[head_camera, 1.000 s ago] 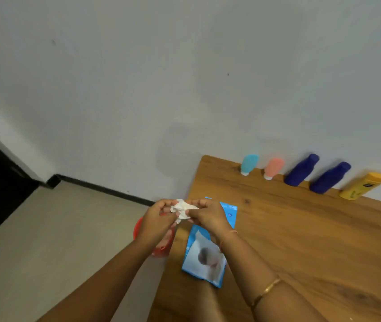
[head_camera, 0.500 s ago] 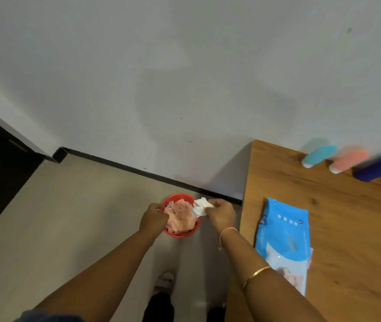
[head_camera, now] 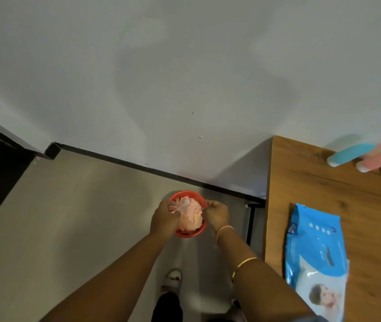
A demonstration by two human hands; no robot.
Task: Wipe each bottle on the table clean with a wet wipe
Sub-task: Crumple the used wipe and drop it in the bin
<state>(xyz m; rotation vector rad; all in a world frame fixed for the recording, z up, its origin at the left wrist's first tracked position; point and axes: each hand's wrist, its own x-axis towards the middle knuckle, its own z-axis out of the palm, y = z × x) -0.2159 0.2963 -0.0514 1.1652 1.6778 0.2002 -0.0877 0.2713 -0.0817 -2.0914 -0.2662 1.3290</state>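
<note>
Left hand [head_camera: 165, 219]: pinches a crumpled white wipe [head_camera: 183, 205].
Right hand [head_camera: 216, 213]: curled; grip cannot be told.
Bin [head_camera: 186, 193]: round, red, beneath both hands.
Pack [head_camera: 315, 240]: glossy blue, flat on wooden worktop [head_camera: 359, 205], right of hands.

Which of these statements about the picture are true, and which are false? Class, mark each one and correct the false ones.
1. The red bin stands on the floor. True.
2. The blue wipe pack lies on the floor. False: it lies on the wooden table.
3. The left hand pinches a white wipe over the red bin. True.
4. The right hand grips the teal bottle. False: the teal bottle sits untouched at the table's far edge by the wall, and the right hand is over the red bin.
</note>
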